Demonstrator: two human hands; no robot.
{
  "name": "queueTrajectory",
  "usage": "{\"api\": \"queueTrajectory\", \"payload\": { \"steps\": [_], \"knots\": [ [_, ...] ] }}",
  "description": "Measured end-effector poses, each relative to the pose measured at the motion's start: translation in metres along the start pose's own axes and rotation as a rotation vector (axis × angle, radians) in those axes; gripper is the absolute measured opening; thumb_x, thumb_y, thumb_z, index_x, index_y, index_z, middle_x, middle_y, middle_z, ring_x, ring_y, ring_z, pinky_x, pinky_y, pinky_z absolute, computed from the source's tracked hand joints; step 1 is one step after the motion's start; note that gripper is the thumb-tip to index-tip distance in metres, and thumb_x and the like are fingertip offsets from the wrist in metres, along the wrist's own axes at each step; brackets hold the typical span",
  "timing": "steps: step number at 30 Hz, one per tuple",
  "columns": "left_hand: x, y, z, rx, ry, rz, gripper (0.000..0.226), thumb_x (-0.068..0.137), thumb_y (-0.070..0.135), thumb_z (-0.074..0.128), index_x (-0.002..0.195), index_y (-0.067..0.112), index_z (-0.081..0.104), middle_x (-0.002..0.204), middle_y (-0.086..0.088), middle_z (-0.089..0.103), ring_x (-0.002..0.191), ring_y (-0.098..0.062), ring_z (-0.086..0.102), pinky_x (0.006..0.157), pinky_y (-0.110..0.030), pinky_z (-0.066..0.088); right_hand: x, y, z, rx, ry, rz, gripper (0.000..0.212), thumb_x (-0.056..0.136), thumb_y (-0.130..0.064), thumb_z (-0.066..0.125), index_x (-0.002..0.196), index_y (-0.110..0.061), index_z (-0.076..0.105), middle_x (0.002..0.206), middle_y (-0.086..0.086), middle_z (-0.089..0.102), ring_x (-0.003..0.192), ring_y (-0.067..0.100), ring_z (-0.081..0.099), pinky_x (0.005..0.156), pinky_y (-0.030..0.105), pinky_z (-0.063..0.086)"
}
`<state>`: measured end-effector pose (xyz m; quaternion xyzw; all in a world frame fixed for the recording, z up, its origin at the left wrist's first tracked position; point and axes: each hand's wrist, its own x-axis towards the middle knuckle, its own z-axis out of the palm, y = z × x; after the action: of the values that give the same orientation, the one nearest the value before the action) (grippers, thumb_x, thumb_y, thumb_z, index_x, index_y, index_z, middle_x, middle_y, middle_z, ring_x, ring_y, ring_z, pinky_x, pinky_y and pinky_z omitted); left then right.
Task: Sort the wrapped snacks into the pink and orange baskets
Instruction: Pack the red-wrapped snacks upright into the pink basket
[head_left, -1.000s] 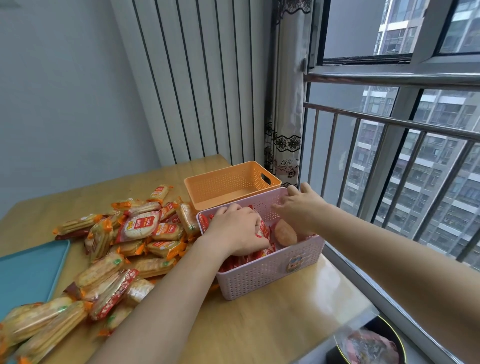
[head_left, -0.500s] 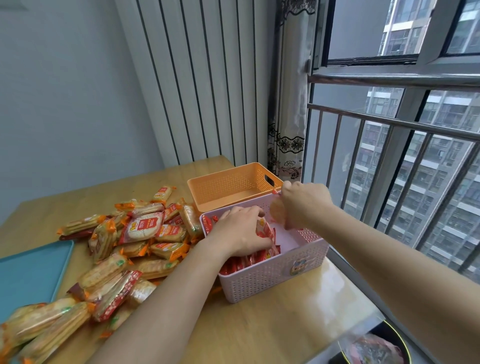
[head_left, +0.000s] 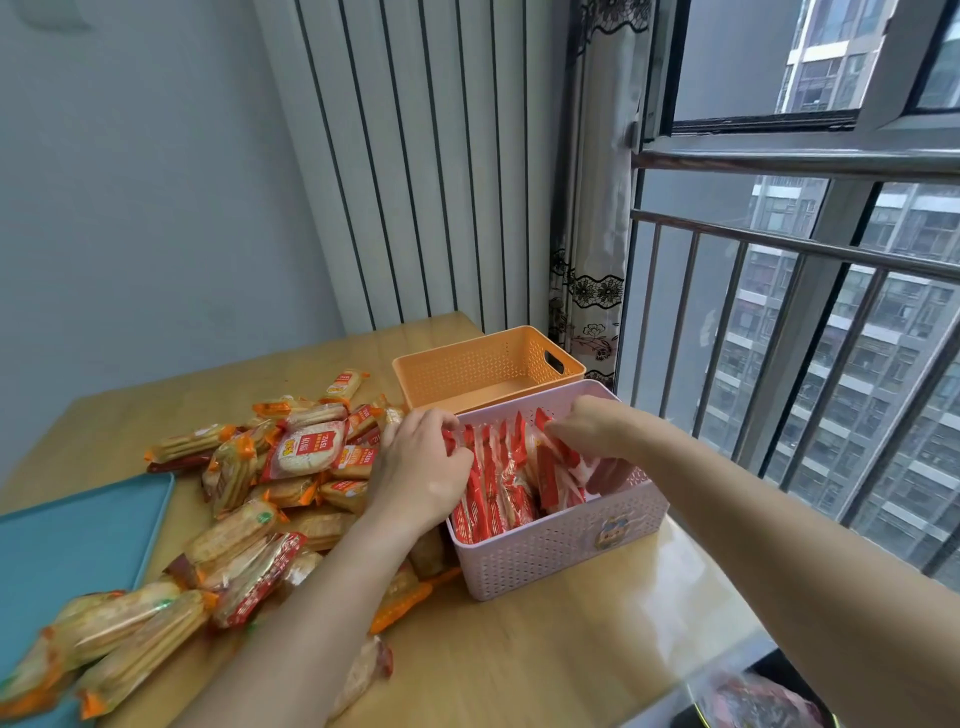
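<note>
Two baskets stood on the pale wooden desk (head_left: 519, 649). One was a pink perforated plastic basket (head_left: 561, 551), near the desk's right edge by the window. The other was an orange perforated plastic basket (head_left: 467, 374), just behind it, with its bare floor showing; whether their rims touched could not be told.

In the pink basket the red-wrapped snacks (head_left: 493, 488) stood on edge in a row. At least six top edges could be counted, packed toward the left end, with more leaning at the right. A strip of the basket's floor lay free at the right end.

Both of the person's hands were over that row. The left hand (head_left: 426, 467) was at the left end, its fingers curled round the outermost packs. The right hand (head_left: 587, 426) reached in from the right, fingertips at the top of a pack; the blur left it unclear whether they pinched it.

Left of the pink basket lay one loose heap of orange-wrapped snacks (head_left: 291, 467), well over a dozen, pressed against the basket's left wall. The heap ran down toward the near left corner. There it overlapped one flat teal plastic tray (head_left: 67, 535), which was cut off by the picture's left edge.

Open desk lay in front of the pink basket and behind the heap. A grey metal railing (head_left: 779, 249) closed off the right side.
</note>
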<state>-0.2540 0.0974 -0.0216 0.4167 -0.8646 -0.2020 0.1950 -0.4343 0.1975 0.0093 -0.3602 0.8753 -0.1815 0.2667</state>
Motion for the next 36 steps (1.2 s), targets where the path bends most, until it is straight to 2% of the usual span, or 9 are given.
{"api": "queueTrajectory", "payload": {
  "steps": [2,6,8,14,17,22,28,31,36],
  "knots": [
    [-0.004,0.002,0.002,-0.016,-0.039,-0.029,0.040,0.099,0.036,0.050,0.139,0.028,0.049,0.148,0.005,0.043,0.134,-0.024,0.036,0.107,-0.041,0.037,0.002,-0.003,0.003,0.073,0.004,-0.005,0.034,0.102,-0.023,0.044,0.113,0.002,0.063,0.105,0.022,0.069,0.084,0.036,0.076,0.080,0.048,0.063],
    [-0.006,0.004,0.007,0.023,-0.097,-0.028,0.049,0.098,0.042,0.049,0.145,0.029,0.043,0.153,0.006,0.033,0.138,-0.025,0.030,0.110,-0.044,0.036,0.011,-0.001,0.008,0.239,-0.014,0.049,0.029,0.102,-0.017,0.049,0.119,0.003,0.060,0.109,0.021,0.067,0.070,0.032,0.078,0.061,0.040,0.065],
    [-0.007,0.002,0.007,0.021,-0.103,-0.021,0.050,0.098,0.043,0.048,0.146,0.029,0.042,0.153,0.006,0.033,0.138,-0.025,0.030,0.110,-0.044,0.036,0.011,0.003,0.009,0.233,-0.025,0.067,0.025,0.102,-0.015,0.052,0.116,0.002,0.063,0.104,0.020,0.070,0.071,0.031,0.078,0.066,0.043,0.065],
    [-0.013,-0.009,-0.014,-0.152,-0.081,0.019,0.046,0.097,0.043,0.052,0.141,0.029,0.051,0.143,0.005,0.052,0.128,-0.021,0.051,0.104,-0.045,0.049,-0.011,-0.016,0.001,-0.166,0.219,-0.092,0.026,0.091,-0.030,0.049,0.091,-0.012,0.067,0.083,0.004,0.071,0.073,0.021,0.070,0.075,0.041,0.063],
    [-0.018,-0.025,-0.038,-0.134,-0.035,-0.001,0.038,0.097,0.038,0.056,0.133,0.028,0.057,0.133,0.006,0.059,0.119,-0.018,0.055,0.099,-0.037,0.047,-0.029,-0.051,0.002,-0.204,0.330,-0.230,0.020,0.086,-0.029,0.051,0.078,-0.014,0.062,0.071,0.001,0.066,0.064,0.020,0.064,0.064,0.031,0.054],
    [-0.030,-0.075,-0.085,-0.101,0.056,-0.109,0.016,0.099,0.029,0.058,0.113,0.031,0.064,0.123,0.014,0.062,0.105,-0.015,0.060,0.088,-0.032,0.049,-0.042,-0.121,0.035,-0.114,0.193,-0.499,0.024,0.096,-0.021,0.056,0.114,-0.015,0.070,0.105,0.002,0.071,0.089,0.019,0.067,0.081,0.034,0.059],
    [-0.033,-0.137,-0.120,-0.053,0.062,-0.245,0.022,0.095,0.016,0.056,0.098,0.034,0.068,0.118,0.004,0.069,0.111,-0.020,0.061,0.093,-0.032,0.048,0.003,-0.189,0.092,-0.280,0.053,-0.616,0.052,0.093,0.000,0.050,0.142,-0.016,0.055,0.139,0.008,0.061,0.120,0.026,0.060,0.095,0.034,0.053],
    [-0.028,-0.157,-0.121,-0.138,0.071,-0.267,0.021,0.095,0.017,0.058,0.093,0.035,0.068,0.114,0.006,0.069,0.104,-0.015,0.063,0.093,-0.034,0.051,0.033,-0.212,0.110,-0.439,0.037,-0.597,0.061,0.092,-0.025,0.068,0.148,-0.014,0.045,0.144,0.010,0.055,0.126,0.030,0.055,0.097,0.038,0.049],
    [-0.003,-0.180,-0.117,-0.297,0.125,-0.275,0.015,0.096,0.020,0.061,0.094,0.031,0.070,0.109,0.010,0.068,0.102,-0.011,0.063,0.088,-0.031,0.051,0.080,-0.240,0.128,-0.560,-0.132,-0.477,0.123,0.054,-0.065,0.087,0.154,-0.023,0.029,0.150,0.005,0.048,0.128,0.032,0.051,0.102,0.049,0.050]
  ]
}}
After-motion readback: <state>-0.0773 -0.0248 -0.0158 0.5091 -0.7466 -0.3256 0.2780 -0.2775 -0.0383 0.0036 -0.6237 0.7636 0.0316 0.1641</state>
